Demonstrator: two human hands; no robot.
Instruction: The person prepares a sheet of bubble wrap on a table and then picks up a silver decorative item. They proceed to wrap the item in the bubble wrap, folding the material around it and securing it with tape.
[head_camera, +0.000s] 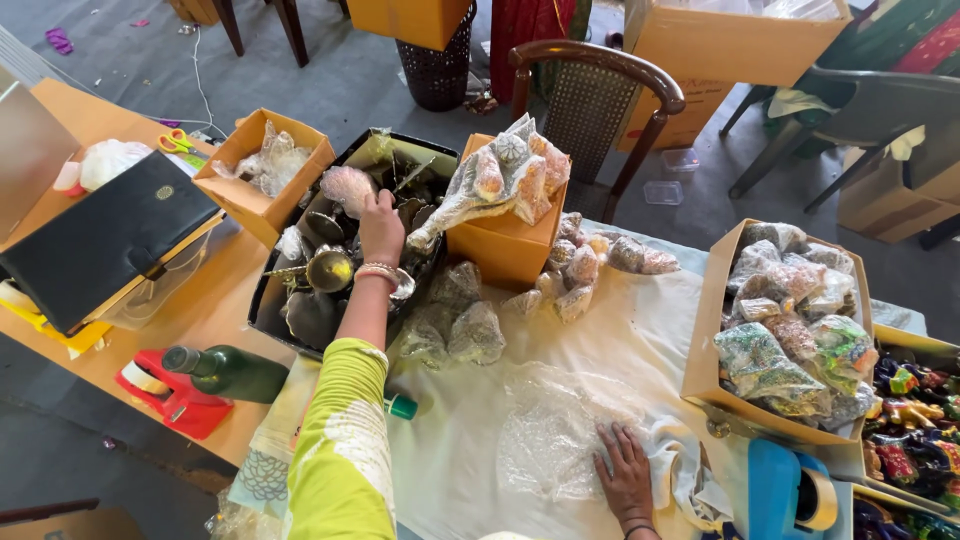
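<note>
two hands at a packing table, one on bubble wrap, one in a tray of metalware.

right hand (626, 470) lies flat, fingers spread, on a sheet of bubble wrap (550, 430); beyond it the left hand (381, 224) reaches into the black tray (268, 305), fingers closed on a wrapped piece (347, 186), an orange box (505, 245) just to its right.

The left hand (381, 226) reaches into the black tray (268, 300) of metal pieces — the right hand (625, 470) presses bubble wrap (545, 430) flat.
</note>
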